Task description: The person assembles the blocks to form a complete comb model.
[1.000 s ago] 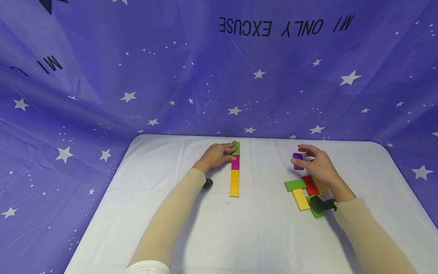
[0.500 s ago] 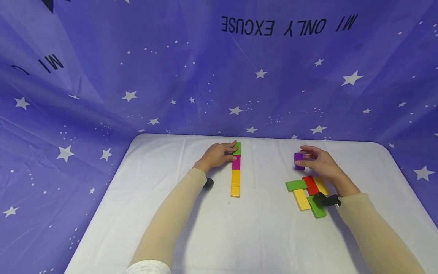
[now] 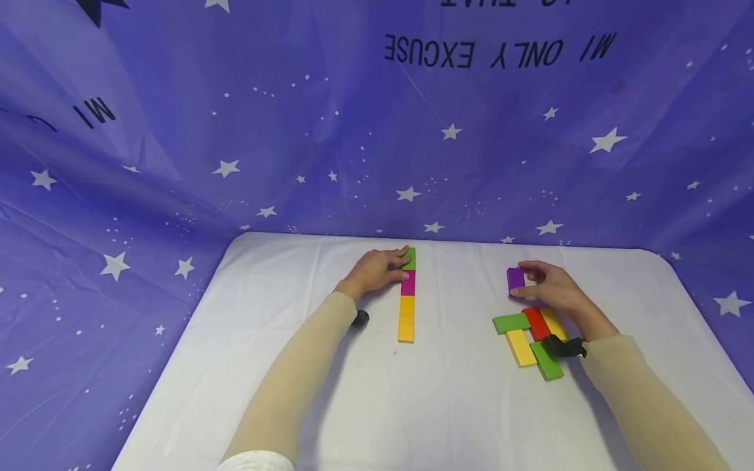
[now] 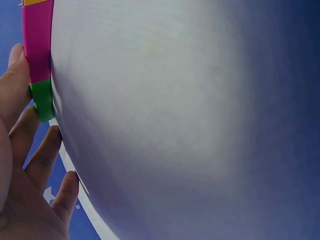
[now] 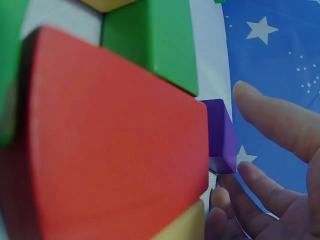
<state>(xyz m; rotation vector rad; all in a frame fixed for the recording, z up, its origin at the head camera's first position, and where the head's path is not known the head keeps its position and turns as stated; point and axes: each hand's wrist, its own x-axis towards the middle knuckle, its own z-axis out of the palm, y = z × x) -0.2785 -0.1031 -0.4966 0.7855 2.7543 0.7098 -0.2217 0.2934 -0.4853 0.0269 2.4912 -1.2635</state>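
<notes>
Right grip (image 3: pixel 552 288) spread apart; smooth purple rectangular block (image 3: pixel 515 281) at its fingertips, contact unclear. Left grip (image 3: pixel 374 269) unclamped, fingers at smooth green block (image 4: pixel 43 100), thumb against smooth magenta block (image 4: pixel 39 45). Risks: off-centre pinch twisting purple block; left-thumb pressure skewing other two.

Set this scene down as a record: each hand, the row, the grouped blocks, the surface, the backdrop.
Left hand: fingers on the green end block, thumb on the magenta block
Right hand: thumb and fingers at the purple block; firmness of hold unclear
Row, far to near: green end block, magenta block, two orange blocks
Grouped blocks: one red block, two green blocks, two yellow blocks
Surface: white cloth
Backdrop: blue-purple fabric with white stars and black lettering
</notes>
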